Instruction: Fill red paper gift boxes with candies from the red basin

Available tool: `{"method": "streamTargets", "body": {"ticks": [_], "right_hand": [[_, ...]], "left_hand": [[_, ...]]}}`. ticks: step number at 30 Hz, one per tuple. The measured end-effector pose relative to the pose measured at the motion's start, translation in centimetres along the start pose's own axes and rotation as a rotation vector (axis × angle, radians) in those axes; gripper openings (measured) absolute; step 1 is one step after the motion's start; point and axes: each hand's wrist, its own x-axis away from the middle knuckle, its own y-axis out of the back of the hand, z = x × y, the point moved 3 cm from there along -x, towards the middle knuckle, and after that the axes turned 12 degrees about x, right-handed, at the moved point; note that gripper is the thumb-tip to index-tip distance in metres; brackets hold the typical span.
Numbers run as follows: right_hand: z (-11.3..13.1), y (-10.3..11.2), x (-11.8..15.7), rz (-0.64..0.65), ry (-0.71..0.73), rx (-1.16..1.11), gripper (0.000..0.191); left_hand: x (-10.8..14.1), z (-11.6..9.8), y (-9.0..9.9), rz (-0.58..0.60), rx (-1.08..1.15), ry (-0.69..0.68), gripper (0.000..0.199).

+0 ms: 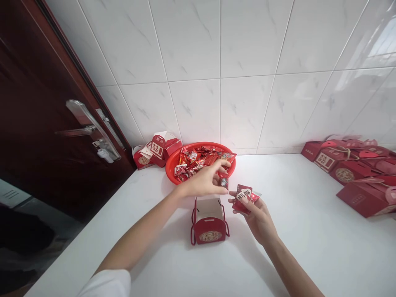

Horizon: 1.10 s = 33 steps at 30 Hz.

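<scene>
On the white surface (315,247), pretty much front and centre, there's a small red box (210,231) standing with its top open, pale inside, an oval pattern on the near side and dark red cords (193,227) looping at both sides. The left hand (208,180) is just behind and above it, fingers curled over with the thumb underneath, and it looks like there's a small red and silver packet (224,182) between them, though the fingers hide part of it. The right hand (256,216) is off to the right of the box, thumb pressed down on a couple of red packets (244,194), the front one with dark writing on a pale patch. Behind the left hand sits a round red plastic basket (168,169) with a big heap of similar red packets (198,159) in it. Just left of that, some red and white boxes (159,149) are bunched near the wall (194,49), and a bigger bunch of red boxes (352,173) lies over on the far right. There's also a dark brown door (34,95) at the left, with keys (105,155) hanging from the lock.
</scene>
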Motion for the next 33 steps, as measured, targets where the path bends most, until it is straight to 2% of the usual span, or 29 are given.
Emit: {"method": "streamTargets", "body": {"ticks": [3,5,10,15,17,19,20,22,24,25,28,30,33], "right_hand": [[0.2,0.2,0.0,0.008,-0.013,-0.05,0.038],[0.2,0.4,0.0,-0.005,-0.025,-0.072,0.037],[0.2,0.4,0.0,-0.007,-0.024,-0.078,0.036],[0.2,0.0,0.1,0.013,-0.019,-0.07,0.036],[0.1,0.0,0.0,0.004,-0.025,-0.045,0.037],[0.1,0.1,0.0,-0.019,-0.022,-0.029,0.038],[0.1,0.2,0.0,-0.029,-0.022,-0.023,0.039],[0.2,0.3,-0.1,-0.042,-0.023,-0.014,0.039],[0.2,0.3,-0.1,-0.048,-0.027,-0.012,0.04],[0.2,0.3,-0.1,-0.045,-0.029,-0.014,0.04],[0.2,0.2,0.0,-0.036,-0.028,-0.026,0.04],[0.2,0.1,0.0,-0.034,-0.024,-0.023,0.04],[0.2,0.1,-0.1,-0.031,-0.013,-0.009,0.039]], "left_hand": [[0.4,-1.1,-3.4,0.092,-0.131,0.011,0.067],[0.5,-1.5,-4.5,0.096,-0.219,-0.015,0.066],[0.2,-1.5,-4.4,0.074,-0.275,-0.047,0.072],[0.6,-1.1,-4.5,0.192,-0.237,-0.007,0.07],[0.4,-0.9,-3.9,0.217,-0.205,0.012,0.072],[-0.4,-0.8,-2.0,0.169,-0.161,-0.016,0.067],[-0.9,-0.6,-0.5,0.1,-0.156,-0.051,0.059],[-2.1,0.3,3.8,-0.168,-0.224,-0.067,0.042],[-3.0,1.9,8.5,-0.481,-0.414,0.078,0.028],[-3.4,2.8,10.4,-0.537,-0.458,0.141,0.022],[-4.1,5.7,14.1,-0.576,-0.517,0.279,0.012],[-4.4,7.4,15.1,-0.591,-0.549,0.351,0.016],[-5.0,9.3,15.6,-0.612,-0.583,0.4,0.023]]}}
